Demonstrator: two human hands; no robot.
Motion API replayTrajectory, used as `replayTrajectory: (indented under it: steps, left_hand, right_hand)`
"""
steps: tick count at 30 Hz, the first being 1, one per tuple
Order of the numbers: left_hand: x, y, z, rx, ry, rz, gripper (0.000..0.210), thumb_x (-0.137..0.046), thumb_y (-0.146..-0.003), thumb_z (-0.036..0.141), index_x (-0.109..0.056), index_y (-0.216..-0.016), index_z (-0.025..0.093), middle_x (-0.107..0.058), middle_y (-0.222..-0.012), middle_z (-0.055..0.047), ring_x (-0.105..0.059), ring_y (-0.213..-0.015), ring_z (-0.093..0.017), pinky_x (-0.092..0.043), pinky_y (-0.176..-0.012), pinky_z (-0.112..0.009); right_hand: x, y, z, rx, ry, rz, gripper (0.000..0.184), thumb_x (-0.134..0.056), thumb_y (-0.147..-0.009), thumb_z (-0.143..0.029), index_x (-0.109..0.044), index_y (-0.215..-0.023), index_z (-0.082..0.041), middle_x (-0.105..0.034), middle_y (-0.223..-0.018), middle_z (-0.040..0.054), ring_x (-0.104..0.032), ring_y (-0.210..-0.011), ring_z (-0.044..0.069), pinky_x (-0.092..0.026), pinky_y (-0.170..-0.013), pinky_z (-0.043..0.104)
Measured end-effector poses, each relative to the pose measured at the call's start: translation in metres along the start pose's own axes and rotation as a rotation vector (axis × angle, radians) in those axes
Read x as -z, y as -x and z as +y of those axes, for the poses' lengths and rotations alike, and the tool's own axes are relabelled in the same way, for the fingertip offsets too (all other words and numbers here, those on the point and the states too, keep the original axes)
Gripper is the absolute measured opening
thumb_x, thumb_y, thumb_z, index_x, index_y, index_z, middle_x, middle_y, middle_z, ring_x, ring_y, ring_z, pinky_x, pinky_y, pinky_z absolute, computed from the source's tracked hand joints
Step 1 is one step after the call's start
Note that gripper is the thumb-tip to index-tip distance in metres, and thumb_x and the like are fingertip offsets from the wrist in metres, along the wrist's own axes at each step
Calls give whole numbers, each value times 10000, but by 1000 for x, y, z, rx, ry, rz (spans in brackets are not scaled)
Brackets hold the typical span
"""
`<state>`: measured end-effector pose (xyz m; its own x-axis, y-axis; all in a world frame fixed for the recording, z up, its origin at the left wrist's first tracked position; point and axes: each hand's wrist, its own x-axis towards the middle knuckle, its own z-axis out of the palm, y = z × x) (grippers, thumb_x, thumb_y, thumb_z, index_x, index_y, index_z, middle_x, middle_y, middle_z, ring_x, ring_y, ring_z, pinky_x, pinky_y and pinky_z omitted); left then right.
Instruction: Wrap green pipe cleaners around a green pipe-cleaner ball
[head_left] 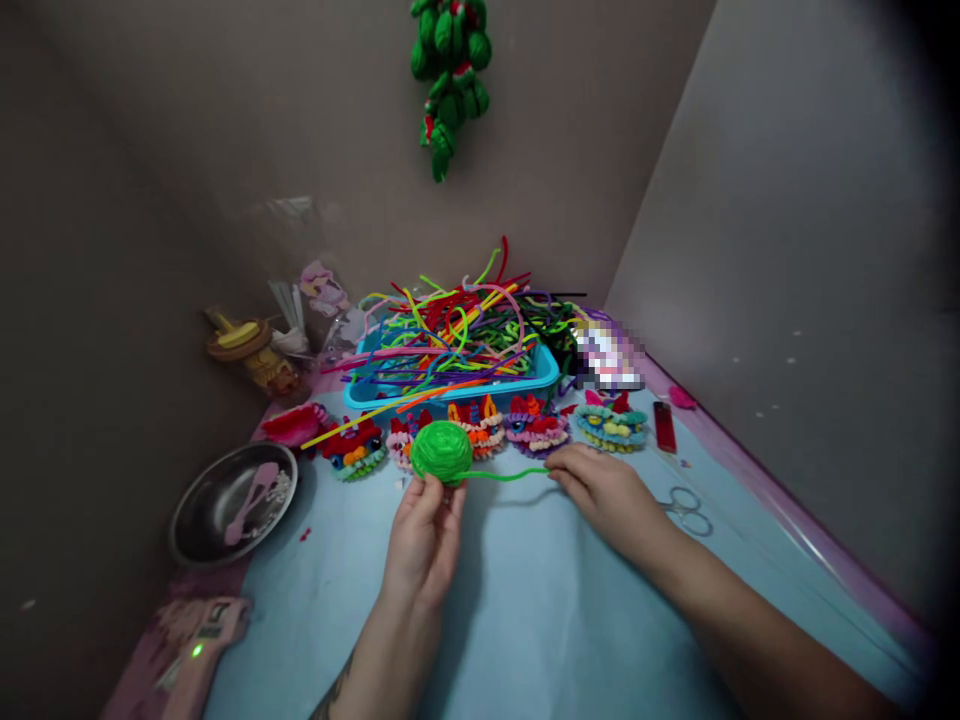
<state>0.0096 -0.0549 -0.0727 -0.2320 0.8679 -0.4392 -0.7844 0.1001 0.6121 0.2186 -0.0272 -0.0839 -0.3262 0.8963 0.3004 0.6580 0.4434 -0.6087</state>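
Note:
A bright green pipe-cleaner coil, wound into a rounded oval, is held up over the table by my left hand. The thumb lies at its lower edge and the fingers are behind it, partly hidden. From its right side a loose green strand runs almost level to my right hand, whose fingertips are pinched on the end. Behind the coil stands a row of colourful pipe-cleaner faces, among them a red one, an orange and white one, a purple one and a teal one.
A blue tray heaped with pipe cleaners stands at the back. Scissors lie by my right forearm, a red lighter beyond. On the left are a metal bowl and a pink device. Green pieces hang above.

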Motion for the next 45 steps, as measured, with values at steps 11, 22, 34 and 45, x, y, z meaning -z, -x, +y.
replayTrajectory:
  steps: [11, 22, 34, 45]
  left_hand:
    - [-6, 6, -8, 110, 101, 39, 200, -487, -868, 12, -642, -888, 138, -703, -802, -37, -683, -735, -108, -576, -728, -229]
    - [0, 4, -8, 210, 78, 3, 147, -506, -885, 89, -641, -916, 139, -700, -810, -59, -678, -730, -149, -579, -729, -300]
    - [-2, 11, -8, 337, 72, -61, 134, -503, -877, 70, -629, -862, 113, -699, -837, -73, -679, -752, -171, -582, -757, -373]
    - [-3, 10, -8, 345, 76, -54, 144, -501, -878, 71, -629, -830, 118, -694, -788, -59, -653, -675, -137, -573, -794, -391]
  right_hand:
    - [-4, 3, -21, -353, -874, 37, 248, -579, -833, -438, -486, -782, -213, -579, -590, -23, -519, -547, 129, -401, -541, 252]
    - [-6, 3, -29, -478, -1280, -17, 341, -752, -714, -445, -542, -694, -177, -612, -516, -20, -506, -465, 85, -374, -466, 195]
    - [-3, 0, -25, -552, -1341, 20, 347, -791, -668, -415, -544, -676, -171, -603, -493, -20, -501, -444, 79, -364, -452, 184]
    - [2, -4, -15, -611, -1391, 34, 353, -816, -625, -381, -532, -649, -174, -579, -461, -23, -488, -418, 80, -333, -422, 179]
